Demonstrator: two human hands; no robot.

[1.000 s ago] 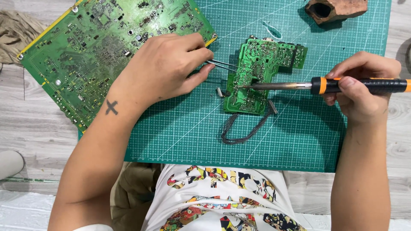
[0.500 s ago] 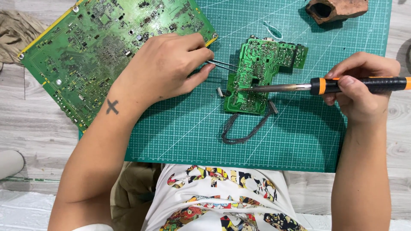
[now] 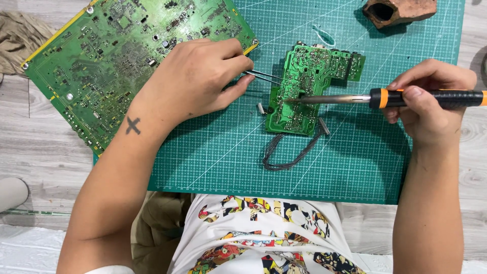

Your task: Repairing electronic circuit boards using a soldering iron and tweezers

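Note:
My left hand (image 3: 195,81) pinches metal tweezers (image 3: 264,76) whose tips reach the left edge of a small green circuit board (image 3: 309,83) lying on the green cutting mat (image 3: 228,152). My right hand (image 3: 428,106) grips a black and orange soldering iron (image 3: 401,98) held level, its metal tip touching the middle of the small board. A grey ribbon cable (image 3: 291,152) loops out from under the board's lower edge, with connectors at both ends.
A large green circuit board (image 3: 116,56) lies at the upper left, half on the mat and partly under my left hand. A brown broken clay piece (image 3: 398,11) sits at the mat's top right. Beige cloth (image 3: 18,35) lies far left on the wooden floor.
Nothing has visibly moved; both hands, the tweezers and the soldering iron stay in the same places on the small board.

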